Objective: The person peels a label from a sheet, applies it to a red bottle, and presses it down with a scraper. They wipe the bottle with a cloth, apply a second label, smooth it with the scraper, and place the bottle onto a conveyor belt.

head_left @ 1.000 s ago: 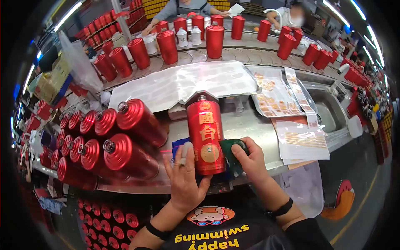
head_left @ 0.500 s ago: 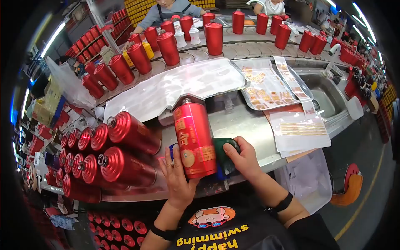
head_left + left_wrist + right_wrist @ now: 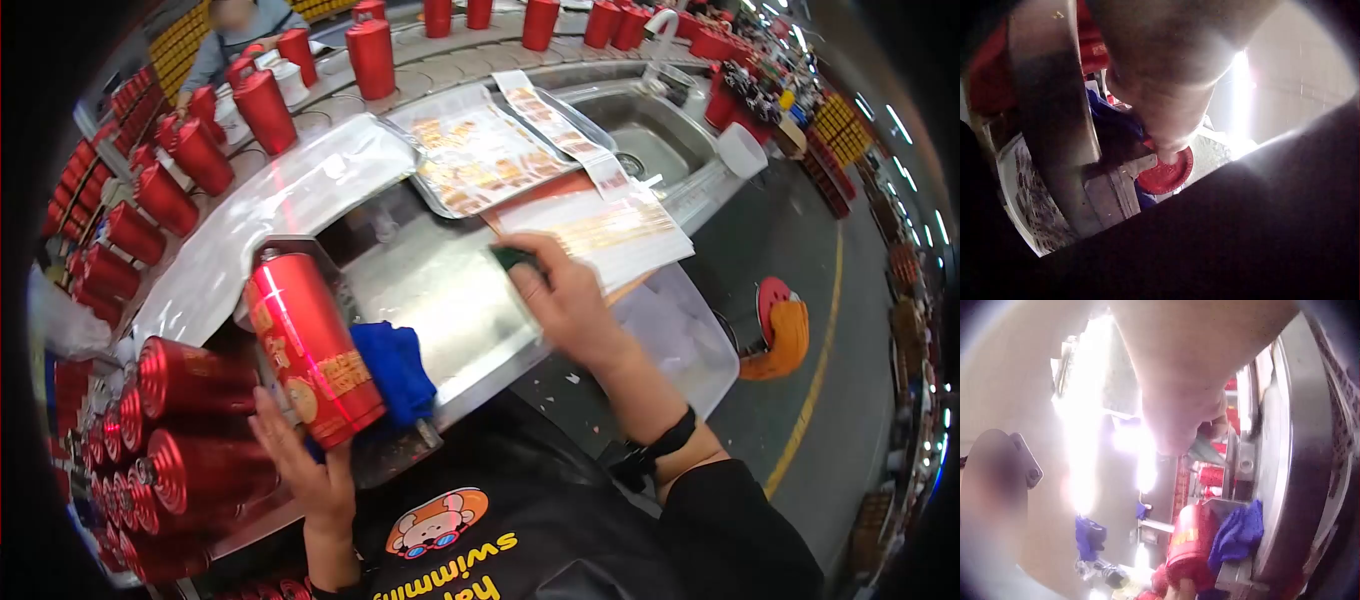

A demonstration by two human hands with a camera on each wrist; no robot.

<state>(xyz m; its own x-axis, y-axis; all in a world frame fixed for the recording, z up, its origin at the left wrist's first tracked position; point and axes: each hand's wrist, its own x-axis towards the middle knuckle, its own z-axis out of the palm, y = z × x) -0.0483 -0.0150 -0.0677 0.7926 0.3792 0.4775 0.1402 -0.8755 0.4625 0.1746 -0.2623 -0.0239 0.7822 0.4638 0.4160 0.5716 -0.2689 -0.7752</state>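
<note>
A red bottle with gold characters lies tilted in a dark holder, its neck away from the body. My left hand holds its lower end, fingers along the left side and thumb at the base; the left wrist view shows the thumb against the round red base. Beside the bottle's right side is a crumpled blue cloth. Apart from the bottle, over the metal table, my right hand pinches a dark green object, mostly hidden by the fingers and blurred.
Several red bottles lie stacked at left. Behind the holder are a white sheet and a tray of gold decals. Decal sheets lie right of my right hand, near a sink. More bottles line the conveyor.
My right hand has left the bottle's side and moved right with the green object, uncovering the blue cloth. The head view has turned right. My left hand has stayed at the bottle's lower end.
</note>
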